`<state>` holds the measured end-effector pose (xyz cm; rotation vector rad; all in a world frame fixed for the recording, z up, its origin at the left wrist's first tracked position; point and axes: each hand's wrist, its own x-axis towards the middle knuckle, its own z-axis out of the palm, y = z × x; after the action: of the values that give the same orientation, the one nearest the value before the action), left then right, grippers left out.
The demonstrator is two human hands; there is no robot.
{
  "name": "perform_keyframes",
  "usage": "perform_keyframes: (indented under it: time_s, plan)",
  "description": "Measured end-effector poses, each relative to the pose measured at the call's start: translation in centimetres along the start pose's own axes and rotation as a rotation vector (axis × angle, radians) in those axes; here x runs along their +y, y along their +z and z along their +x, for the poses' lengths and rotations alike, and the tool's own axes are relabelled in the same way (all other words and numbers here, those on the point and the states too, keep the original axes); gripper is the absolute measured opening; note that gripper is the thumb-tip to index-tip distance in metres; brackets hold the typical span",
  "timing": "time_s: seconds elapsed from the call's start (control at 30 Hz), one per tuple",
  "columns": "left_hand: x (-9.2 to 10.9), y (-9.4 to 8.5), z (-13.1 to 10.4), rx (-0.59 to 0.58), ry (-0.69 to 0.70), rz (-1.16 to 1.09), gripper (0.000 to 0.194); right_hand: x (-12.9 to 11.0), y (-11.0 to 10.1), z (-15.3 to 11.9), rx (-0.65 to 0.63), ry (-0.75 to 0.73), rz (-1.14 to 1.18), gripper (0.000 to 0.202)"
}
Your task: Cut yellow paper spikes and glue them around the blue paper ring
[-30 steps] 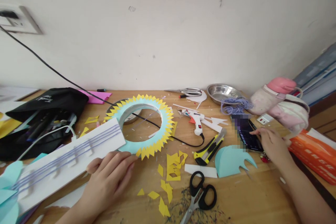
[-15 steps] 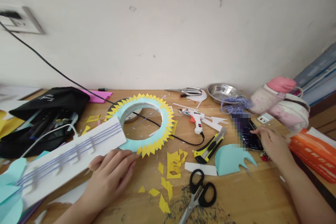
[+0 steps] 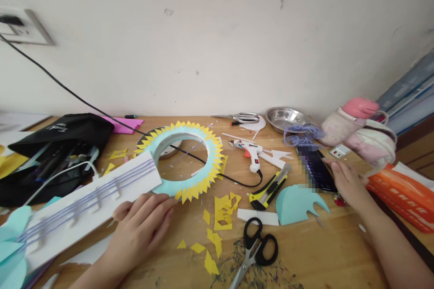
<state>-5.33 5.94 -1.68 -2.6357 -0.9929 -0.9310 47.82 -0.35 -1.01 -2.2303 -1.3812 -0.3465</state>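
My left hand lies palm down, fingers stretched out and holding nothing. Its fingertips rest by the lower edge of a light-blue ring bordered with yellow paper points. Joined to that ring is a white board strip with purple yarn strung along it over small white blocks, and light-blue paper shapes at its near left end. On the right, my right hand reaches to a dark phone lying on the table, its extended fingers at the phone's right edge. Its thumb is hidden.
Black-handled scissors, a yellow utility knife, a glue gun with its black cord, and yellow paper scraps lie mid-table. Behind are a steel bowl and purple yarn. A black pouch sits left.
My right hand's fingertips have shifted from over the phone's screen to its right edge, and the screen looks darker. My left hand stays put. The view has shifted slightly.
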Motion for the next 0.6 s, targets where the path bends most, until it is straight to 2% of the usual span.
perform_keyframes:
  time_s: [0.27,0.43,0.6]
  plan:
    - [-0.09,0.05,-0.04,-0.002,0.005,0.008,0.023,-0.19,-0.64,-0.17,-0.04,0.082,0.055,0.057]
    - [-0.16,0.16,-0.17,0.002,0.005,0.007,0.023,-0.19,0.01,-0.05,-0.065,0.084,0.069,0.059]
    - [-0.17,0.16,-0.22,-0.005,-0.005,0.014,0.024,-0.05,-0.63,-0.04,-0.054,0.054,0.075,0.06]
